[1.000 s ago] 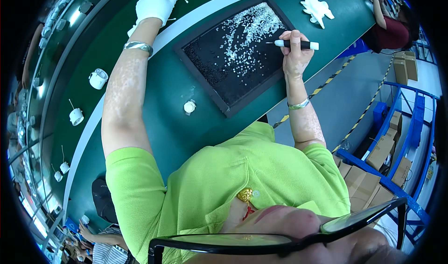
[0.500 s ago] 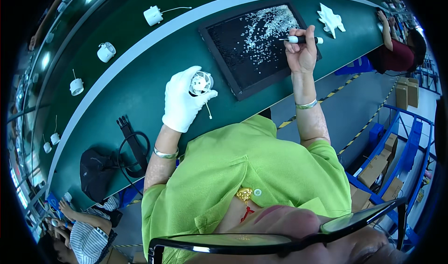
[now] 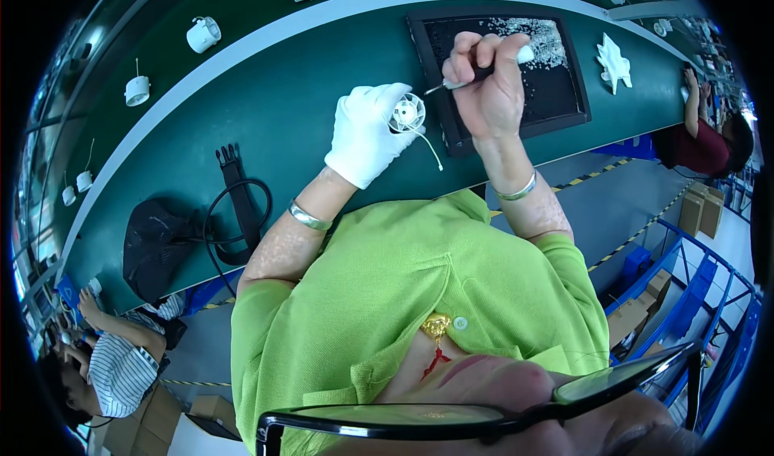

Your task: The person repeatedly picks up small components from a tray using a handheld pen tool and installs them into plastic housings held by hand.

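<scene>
My left hand (image 3: 362, 136), in a white glove, is closed around a white fan-like part (image 3: 407, 112) with round spoked housing and a short white wire hanging from it. My bare right hand (image 3: 492, 93) grips a small screwdriver (image 3: 481, 74) with a black and white handle. Its thin metal tip points left, close to the fan part's rim; whether they touch I cannot tell. Behind the right hand lies a black tray (image 3: 451, 137) holding many tiny clear pieces (image 3: 542, 41), heaped toward its far right.
A white glove (image 3: 614, 63) lies right of the tray. On the left of the green table sit a black bag (image 3: 157, 250) and a strap (image 3: 231, 174). Beyond a pale rail, white cylindrical parts (image 3: 203, 34) stand in a row. Other people work at both ends.
My right hand has come left from over the pieces and turned the screwdriver toward the fan part. My left hand has moved right and slightly up in view with the part. The view has shifted.
</scene>
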{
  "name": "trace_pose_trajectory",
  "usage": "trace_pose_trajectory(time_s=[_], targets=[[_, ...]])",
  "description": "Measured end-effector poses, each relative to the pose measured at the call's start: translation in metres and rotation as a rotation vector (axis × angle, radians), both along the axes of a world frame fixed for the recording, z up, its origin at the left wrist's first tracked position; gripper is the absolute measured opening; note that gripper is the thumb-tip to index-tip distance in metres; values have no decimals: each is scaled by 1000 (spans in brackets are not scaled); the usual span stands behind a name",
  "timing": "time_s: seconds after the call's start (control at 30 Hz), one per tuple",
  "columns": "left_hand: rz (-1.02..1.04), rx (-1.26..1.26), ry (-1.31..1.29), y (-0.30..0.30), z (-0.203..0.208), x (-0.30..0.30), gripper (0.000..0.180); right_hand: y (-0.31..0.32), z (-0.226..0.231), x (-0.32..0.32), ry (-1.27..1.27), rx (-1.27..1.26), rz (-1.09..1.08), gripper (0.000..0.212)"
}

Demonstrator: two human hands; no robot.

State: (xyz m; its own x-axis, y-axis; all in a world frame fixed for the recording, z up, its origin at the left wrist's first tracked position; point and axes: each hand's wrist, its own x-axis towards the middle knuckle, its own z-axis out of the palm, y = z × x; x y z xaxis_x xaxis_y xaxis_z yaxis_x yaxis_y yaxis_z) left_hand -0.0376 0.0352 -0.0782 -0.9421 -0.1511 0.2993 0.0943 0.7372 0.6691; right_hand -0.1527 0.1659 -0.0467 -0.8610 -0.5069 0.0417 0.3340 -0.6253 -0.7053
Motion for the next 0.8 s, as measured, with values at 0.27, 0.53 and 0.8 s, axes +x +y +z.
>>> trace_pose_trajectory(time_s=[0.27,0.53,0.8], targets=[[-3,8,4,-1,-8,-5,43,-28,-27,22,64,8,29,50],[-7,61,3,-3,-9,-8,42,-29,-31,21,47,19,29,51],[-27,36,-31,-3,-6,-6,30,-31,-33,30,486,212,86,35]])
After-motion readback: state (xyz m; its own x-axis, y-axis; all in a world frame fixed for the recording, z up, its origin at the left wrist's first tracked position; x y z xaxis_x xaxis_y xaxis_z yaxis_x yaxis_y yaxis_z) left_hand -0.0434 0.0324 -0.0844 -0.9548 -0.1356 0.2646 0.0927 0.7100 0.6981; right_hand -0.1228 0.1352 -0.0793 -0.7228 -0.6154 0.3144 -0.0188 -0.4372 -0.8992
